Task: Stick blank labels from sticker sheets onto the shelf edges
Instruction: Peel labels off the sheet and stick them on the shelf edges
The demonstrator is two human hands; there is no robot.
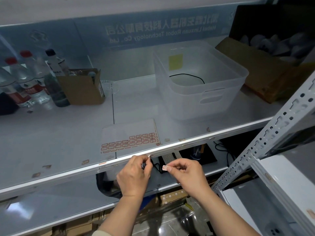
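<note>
Right hand (185,174) pinches a blank label (165,167) by one end; left hand (136,172) fingers apparently pinch another at the shelf edge (196,139). Flimsy, tacky: hold corners.

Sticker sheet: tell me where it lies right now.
In the head view the sticker sheet lies flat on the shelf, near its front edge, left of the clear plastic bin and just beyond both hands.
</note>
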